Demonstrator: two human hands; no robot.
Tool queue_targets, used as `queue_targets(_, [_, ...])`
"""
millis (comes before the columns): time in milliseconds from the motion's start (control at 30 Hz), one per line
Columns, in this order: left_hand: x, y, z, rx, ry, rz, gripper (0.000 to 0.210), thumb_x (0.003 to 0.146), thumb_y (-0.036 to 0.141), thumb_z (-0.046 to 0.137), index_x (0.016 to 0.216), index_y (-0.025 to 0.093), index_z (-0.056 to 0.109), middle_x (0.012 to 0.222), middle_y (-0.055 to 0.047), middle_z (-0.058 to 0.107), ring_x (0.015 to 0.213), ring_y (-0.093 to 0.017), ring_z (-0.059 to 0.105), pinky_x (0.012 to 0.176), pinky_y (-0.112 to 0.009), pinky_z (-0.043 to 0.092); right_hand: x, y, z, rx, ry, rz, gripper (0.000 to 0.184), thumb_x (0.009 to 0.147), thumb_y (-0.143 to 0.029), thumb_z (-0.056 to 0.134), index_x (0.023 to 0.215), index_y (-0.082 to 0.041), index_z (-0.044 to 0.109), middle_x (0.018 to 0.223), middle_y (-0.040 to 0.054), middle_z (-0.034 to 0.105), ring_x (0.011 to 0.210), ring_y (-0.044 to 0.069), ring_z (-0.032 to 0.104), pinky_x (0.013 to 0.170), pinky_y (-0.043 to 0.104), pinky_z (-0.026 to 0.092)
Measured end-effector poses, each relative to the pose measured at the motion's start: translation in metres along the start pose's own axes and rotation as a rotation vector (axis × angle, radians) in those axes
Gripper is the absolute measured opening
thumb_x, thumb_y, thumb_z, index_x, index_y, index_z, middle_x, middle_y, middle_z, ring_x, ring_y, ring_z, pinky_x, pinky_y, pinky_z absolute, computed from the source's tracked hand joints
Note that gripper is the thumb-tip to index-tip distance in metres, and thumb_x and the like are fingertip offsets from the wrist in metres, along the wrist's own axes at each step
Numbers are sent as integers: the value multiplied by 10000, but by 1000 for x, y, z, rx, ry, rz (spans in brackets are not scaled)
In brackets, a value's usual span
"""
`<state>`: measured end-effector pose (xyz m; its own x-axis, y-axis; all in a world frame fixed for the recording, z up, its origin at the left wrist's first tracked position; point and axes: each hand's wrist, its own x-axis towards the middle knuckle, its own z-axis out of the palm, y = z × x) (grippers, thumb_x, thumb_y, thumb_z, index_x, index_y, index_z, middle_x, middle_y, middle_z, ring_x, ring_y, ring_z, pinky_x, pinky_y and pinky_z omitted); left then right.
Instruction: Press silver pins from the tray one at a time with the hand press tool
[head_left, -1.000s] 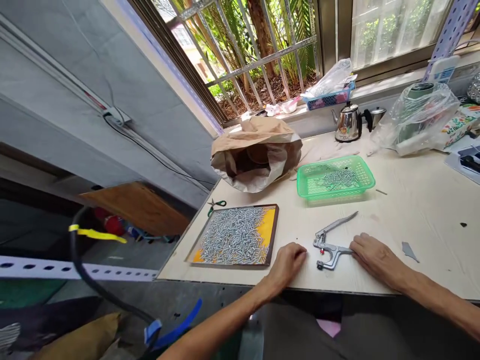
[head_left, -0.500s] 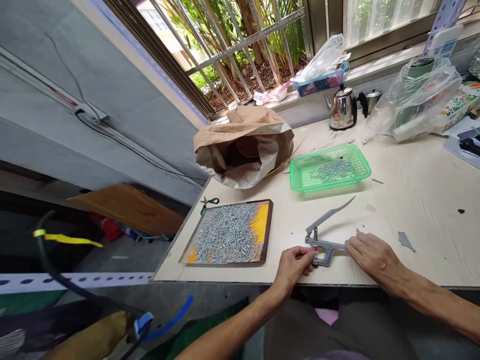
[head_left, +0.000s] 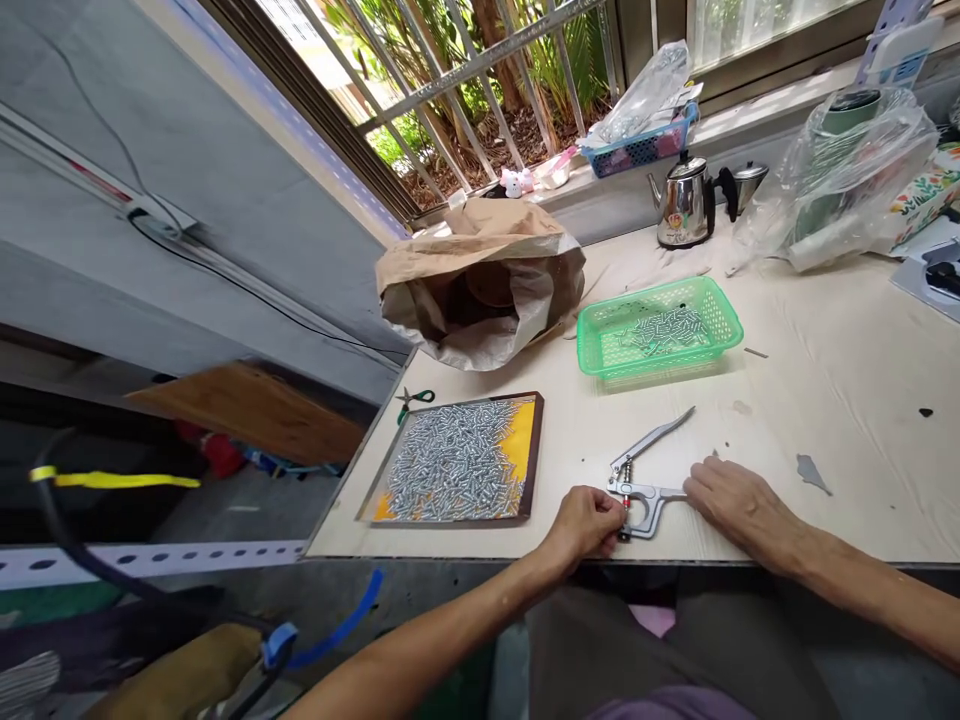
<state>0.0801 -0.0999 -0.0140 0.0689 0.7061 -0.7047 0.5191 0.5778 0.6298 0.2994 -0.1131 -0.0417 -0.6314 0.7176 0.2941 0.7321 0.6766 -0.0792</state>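
A grey metal hand tool (head_left: 654, 508) with a spring, a red part and a raised lever lies at the table's front edge. My right hand (head_left: 739, 505) is closed round the end of its lower handle. At the tool's left end, my left hand (head_left: 589, 522) has thumb and fingers pinched together beside the red part; whatever is between them is hidden. Left of that hand stands a shallow tray (head_left: 536, 440) with a yellow bottom, heaped with small silvery ribbed pieces. Behind the tool sits a green plastic basket (head_left: 592, 358) holding more small metal pieces.
Green-handled scissors (head_left: 414, 398) lie behind the tray. An open brown paper bag (head_left: 480, 240) stands at the back left. Farther back are a steel kettle (head_left: 684, 205) and a plastic bag (head_left: 862, 190). A grey scrap (head_left: 812, 473) lies right of the tool.
The hand tool has turned slightly, its lever's tip now lower and further left. Both hands stay at the same ends of the tool. The whole view has shifted a little.
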Motion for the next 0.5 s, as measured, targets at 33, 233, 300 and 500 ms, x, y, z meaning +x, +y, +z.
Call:
queue_targets(33, [-1,-1,0,2,0,3,160,658,161,567,505,157,521,353,68,449,343,-77,429,394,-186,373,0,1,0,10,-25,5,227,849,-43,410,726,-199,520,715,29,540,643,166,443,607,297,323])
queue_targets(233, [-3,-2,1,17,-21,17,236,662,166,537,443,171,450,344,69,416,320,-59,373,358,-176,344,7,17,-10,106,-105,74,486,749,-462,652,1136,-190,543,1244,162,513,1110,300,459,825,407,404])
queue_targets(300, [-4,-1,1,23,-5,11,231,660,153,531,444,170,450,341,74,402,318,-54,355,351,-171,344,12,25,-11,90,-124,99,715,690,-546,672,1264,-168,476,1371,212,407,1254,357,348,919,491,363])
queue_targets(500, [-6,0,3,29,21,-14,213,668,122,519,467,164,463,344,83,384,318,-55,352,343,-168,367,25,36,-10,109,-325,133,964,596,-608,697,1364,-110,393,1381,236,417,1300,408,307,1007,602,255])
